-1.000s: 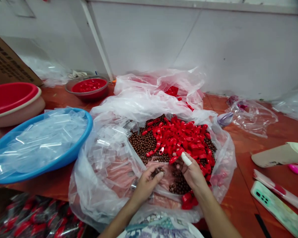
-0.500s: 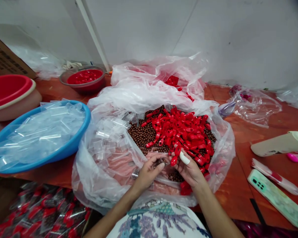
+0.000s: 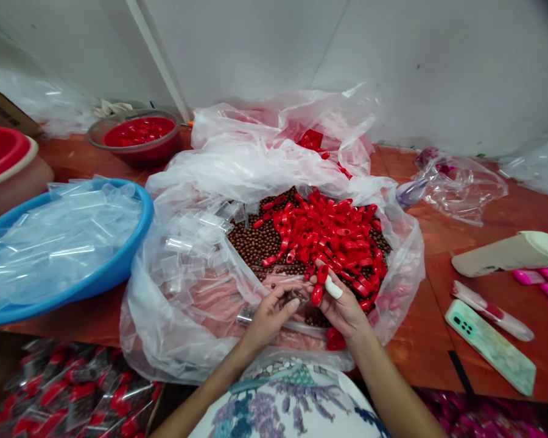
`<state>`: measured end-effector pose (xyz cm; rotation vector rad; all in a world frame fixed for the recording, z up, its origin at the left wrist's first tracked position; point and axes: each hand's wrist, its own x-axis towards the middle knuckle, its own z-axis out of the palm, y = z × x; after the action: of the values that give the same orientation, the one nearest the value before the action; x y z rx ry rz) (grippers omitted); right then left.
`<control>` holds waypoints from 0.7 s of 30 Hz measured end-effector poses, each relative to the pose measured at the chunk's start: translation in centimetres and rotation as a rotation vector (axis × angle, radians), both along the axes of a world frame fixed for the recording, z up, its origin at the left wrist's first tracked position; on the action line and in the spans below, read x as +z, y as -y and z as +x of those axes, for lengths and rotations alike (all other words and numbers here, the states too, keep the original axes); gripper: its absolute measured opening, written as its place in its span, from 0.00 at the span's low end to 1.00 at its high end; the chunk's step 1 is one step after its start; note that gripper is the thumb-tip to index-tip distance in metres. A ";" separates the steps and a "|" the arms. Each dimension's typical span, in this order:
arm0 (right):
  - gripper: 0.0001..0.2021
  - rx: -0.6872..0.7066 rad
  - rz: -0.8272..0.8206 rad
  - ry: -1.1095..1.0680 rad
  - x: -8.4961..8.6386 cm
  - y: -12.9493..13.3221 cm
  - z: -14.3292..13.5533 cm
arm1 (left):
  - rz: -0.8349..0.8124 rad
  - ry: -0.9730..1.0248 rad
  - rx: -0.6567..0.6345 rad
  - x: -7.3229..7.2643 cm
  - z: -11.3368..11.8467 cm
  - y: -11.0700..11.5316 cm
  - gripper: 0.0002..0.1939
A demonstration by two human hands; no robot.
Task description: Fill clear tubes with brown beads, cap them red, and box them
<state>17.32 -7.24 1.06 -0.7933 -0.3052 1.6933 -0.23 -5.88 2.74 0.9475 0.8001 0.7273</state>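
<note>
My left hand (image 3: 268, 317) pinches a small clear container (image 3: 298, 296) with some brown beads inside; fingers partly cover it. Close by on the right, my right hand (image 3: 346, 311) grips a shiny red plastic cap (image 3: 318, 293) by its fingers. One finger of that hand wears a white cover (image 3: 333, 287). Just beyond the hands lies a heap of red caps (image 3: 342, 228) on loose brown beads (image 3: 256, 246). To the left of the beads are clear flat tubes (image 3: 196, 234). All of this rests on a crumpled clear plastic sheet (image 3: 164, 328).
A blue basin (image 3: 141, 234) of clear tubes stands at left, with a bowl of red pieces (image 3: 139, 132) behind it. At right lie a phone (image 3: 493, 347), a pinkish tube (image 3: 493, 310) and a pale cup (image 3: 506, 254). Filled red-capped packs (image 3: 73, 389) sit below left.
The view has shifted slightly, so the scene sits a little further left and higher. Both hands keep nearly the same hold on the container and the red cap.
</note>
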 end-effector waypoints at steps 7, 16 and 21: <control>0.24 -0.024 -0.010 -0.006 0.3 -0.1 -0.3 | -0.001 0.002 0.015 0.1 -0.2 0.1 0.16; 0.22 0.041 -0.063 0.069 1.0 0.0 -0.3 | -0.016 0.000 0.058 -0.6 -0.3 0.1 0.16; 0.19 0.049 -0.054 0.310 1.7 0.3 -0.3 | -0.014 -0.013 0.035 -0.5 -0.4 0.0 0.17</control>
<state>17.00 -7.53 2.71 -1.0993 -0.4966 1.6276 -0.62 -5.90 2.22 0.9278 0.8344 0.7458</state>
